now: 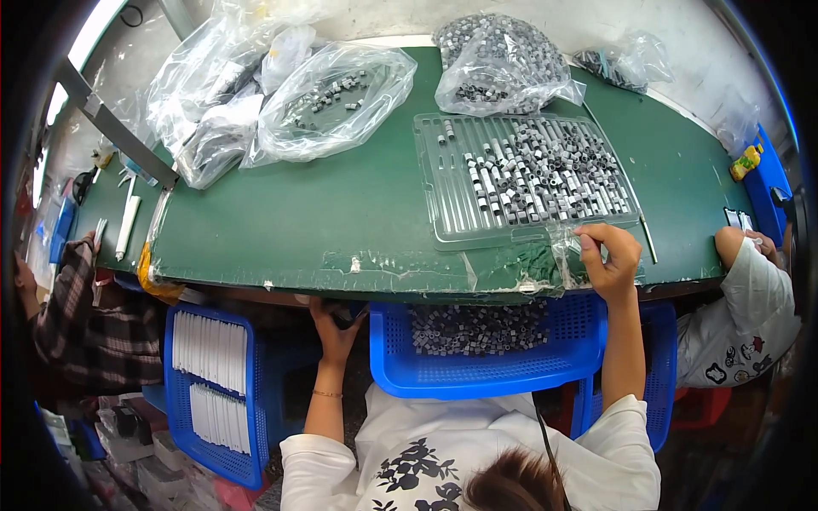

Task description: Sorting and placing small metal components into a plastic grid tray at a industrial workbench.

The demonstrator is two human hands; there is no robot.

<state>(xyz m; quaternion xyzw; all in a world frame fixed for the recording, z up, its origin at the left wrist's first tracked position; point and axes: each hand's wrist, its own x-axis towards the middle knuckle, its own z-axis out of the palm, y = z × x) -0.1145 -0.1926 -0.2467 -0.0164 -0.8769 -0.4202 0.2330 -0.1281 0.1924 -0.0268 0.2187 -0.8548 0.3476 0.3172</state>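
Observation:
My right hand (612, 260) is at the near edge of a clear plastic tray (452, 223), thumb and forefinger pinched at its rim. Many small grey and white cylinders (545, 170) fill the tray's grooves, some lined up in rows and others heaped loosely to the right. Below the table's front edge, my left hand (334, 330) curls around something dark that I cannot make out; its fingertips are partly hidden. Between my arms, a blue plastic basket (477, 385) holds a layer of small grey pieces (481, 330).
Clear bags with small parts (336, 102) lie at the back left, and a full bag (503, 64) sits behind the tray. A blue basket of white sticks (170, 341) stands at left. Co-workers sit on both sides. The green table's (290, 213) front edge is worn.

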